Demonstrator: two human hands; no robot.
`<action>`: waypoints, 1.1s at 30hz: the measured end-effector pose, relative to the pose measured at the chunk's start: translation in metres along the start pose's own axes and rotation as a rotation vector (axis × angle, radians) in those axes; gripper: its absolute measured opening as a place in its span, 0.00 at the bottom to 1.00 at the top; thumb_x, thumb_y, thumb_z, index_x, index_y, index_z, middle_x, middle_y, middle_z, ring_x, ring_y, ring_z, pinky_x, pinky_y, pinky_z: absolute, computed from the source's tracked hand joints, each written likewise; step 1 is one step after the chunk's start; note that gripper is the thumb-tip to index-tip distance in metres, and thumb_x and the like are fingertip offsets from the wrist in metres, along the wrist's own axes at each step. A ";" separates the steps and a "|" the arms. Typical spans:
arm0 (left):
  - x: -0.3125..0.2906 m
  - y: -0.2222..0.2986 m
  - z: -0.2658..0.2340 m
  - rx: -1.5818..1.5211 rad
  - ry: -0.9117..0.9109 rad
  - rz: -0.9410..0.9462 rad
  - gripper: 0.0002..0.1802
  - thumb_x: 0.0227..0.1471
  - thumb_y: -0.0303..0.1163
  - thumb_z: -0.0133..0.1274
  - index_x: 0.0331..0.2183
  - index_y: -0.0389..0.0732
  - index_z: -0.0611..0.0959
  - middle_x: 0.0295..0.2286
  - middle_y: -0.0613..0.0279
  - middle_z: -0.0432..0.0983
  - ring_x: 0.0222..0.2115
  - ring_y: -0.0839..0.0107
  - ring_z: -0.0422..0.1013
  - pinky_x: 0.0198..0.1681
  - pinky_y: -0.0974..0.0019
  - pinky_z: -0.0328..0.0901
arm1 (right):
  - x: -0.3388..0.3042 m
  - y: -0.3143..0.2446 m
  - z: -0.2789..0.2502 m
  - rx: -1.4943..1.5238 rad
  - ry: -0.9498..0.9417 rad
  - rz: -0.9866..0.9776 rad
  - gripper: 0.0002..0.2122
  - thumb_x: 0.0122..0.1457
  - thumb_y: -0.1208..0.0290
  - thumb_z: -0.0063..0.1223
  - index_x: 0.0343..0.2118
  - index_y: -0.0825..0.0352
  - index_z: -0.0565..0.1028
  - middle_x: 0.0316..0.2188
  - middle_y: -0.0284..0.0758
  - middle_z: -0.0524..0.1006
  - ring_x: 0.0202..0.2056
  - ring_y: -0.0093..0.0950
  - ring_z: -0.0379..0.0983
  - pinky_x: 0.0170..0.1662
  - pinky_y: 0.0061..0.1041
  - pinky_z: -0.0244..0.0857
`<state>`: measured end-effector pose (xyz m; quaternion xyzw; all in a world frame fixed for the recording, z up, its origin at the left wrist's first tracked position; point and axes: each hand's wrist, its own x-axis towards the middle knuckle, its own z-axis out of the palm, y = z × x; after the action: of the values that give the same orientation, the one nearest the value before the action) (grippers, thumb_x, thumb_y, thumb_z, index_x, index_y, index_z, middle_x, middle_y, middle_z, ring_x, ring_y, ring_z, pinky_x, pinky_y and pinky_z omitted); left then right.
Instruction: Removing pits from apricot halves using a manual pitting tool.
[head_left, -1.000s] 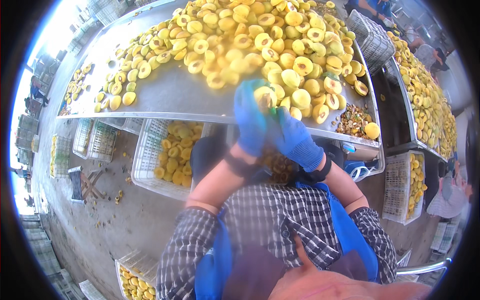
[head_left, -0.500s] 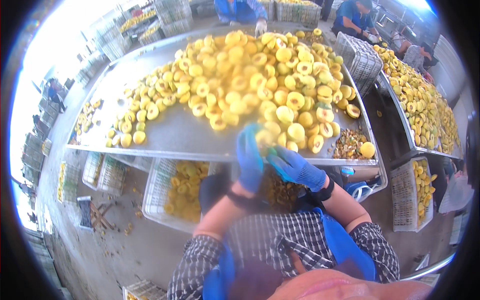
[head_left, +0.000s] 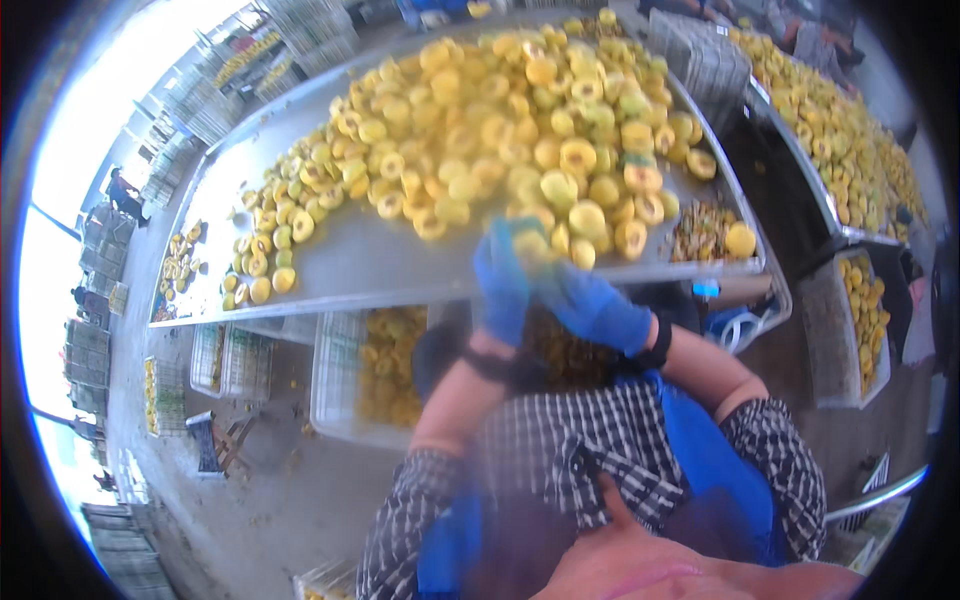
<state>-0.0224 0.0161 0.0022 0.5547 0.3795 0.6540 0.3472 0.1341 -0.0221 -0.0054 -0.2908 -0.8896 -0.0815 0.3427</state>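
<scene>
My left hand (head_left: pixel 503 285), in a blue glove with teal fingertips, is closed round a yellow peach half (head_left: pixel 532 248) over the table's near edge. My right hand (head_left: pixel 598 310), gloved in blue too, comes against the fruit from the right with bent fingers. Blur hides its fingertips and anything they may grip. Just beyond both hands spreads a large pile of yellow peach halves (head_left: pixel 580 158), many with the brown pit hollow facing up. They lie on a metal table (head_left: pixel 350 255) with a raised rim.
Brown scraps (head_left: pixel 702 235) lie at the table's right corner. Below the table stands a white crate (head_left: pixel 335 385) of peaches. Another peach-laden table (head_left: pixel 835 150) and a crate (head_left: pixel 830 335) are on the right. A small stool (head_left: pixel 208 445) stands on the floor at left.
The whole view has tilted and shifted, so the far workers are mostly cut off. My hands stay together at the table's edge, the right slightly closer to the left.
</scene>
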 end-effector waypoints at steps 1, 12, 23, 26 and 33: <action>0.001 0.009 0.005 0.092 -0.014 0.165 0.17 0.61 0.38 0.43 0.39 0.34 0.78 0.34 0.54 0.77 0.34 0.65 0.71 0.38 0.64 0.67 | -0.002 0.000 -0.006 -0.588 -0.073 -0.309 0.15 0.55 0.77 0.50 0.46 0.71 0.72 0.37 0.48 0.73 0.37 0.41 0.71 0.37 0.35 0.68; -0.009 0.013 0.012 0.246 -0.013 0.193 0.16 0.55 0.33 0.48 0.43 0.32 0.73 0.40 0.47 0.73 0.40 0.54 0.70 0.42 0.59 0.67 | -0.013 0.004 0.011 -0.061 0.029 -0.044 0.17 0.56 0.74 0.47 0.49 0.72 0.70 0.34 0.40 0.72 0.29 0.32 0.70 0.30 0.27 0.68; -0.008 0.001 0.016 0.346 -0.038 0.278 0.20 0.45 0.24 0.48 0.44 0.31 0.71 0.39 0.46 0.71 0.40 0.52 0.70 0.43 0.57 0.67 | -0.012 -0.007 0.021 0.308 0.061 0.268 0.12 0.56 0.74 0.48 0.43 0.69 0.73 0.30 0.39 0.70 0.29 0.32 0.70 0.30 0.28 0.66; -0.008 0.002 0.019 0.257 -0.050 0.199 0.21 0.45 0.24 0.49 0.44 0.30 0.71 0.39 0.46 0.72 0.40 0.52 0.70 0.43 0.57 0.67 | -0.010 -0.002 0.003 0.118 -0.054 0.200 0.12 0.57 0.73 0.47 0.44 0.68 0.72 0.31 0.39 0.71 0.31 0.32 0.70 0.33 0.27 0.67; 0.005 -0.024 0.000 -0.229 -0.179 -0.422 0.14 0.52 0.26 0.51 0.41 0.32 0.75 0.33 0.55 0.76 0.31 0.69 0.73 0.34 0.69 0.70 | -0.021 0.016 0.011 0.119 -0.026 -0.002 0.13 0.56 0.74 0.46 0.44 0.67 0.71 0.34 0.40 0.72 0.35 0.33 0.72 0.37 0.28 0.68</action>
<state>-0.0225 0.0315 -0.0170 0.4758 0.3781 0.5540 0.5689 0.1495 -0.0151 -0.0281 -0.2699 -0.8976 -0.0249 0.3477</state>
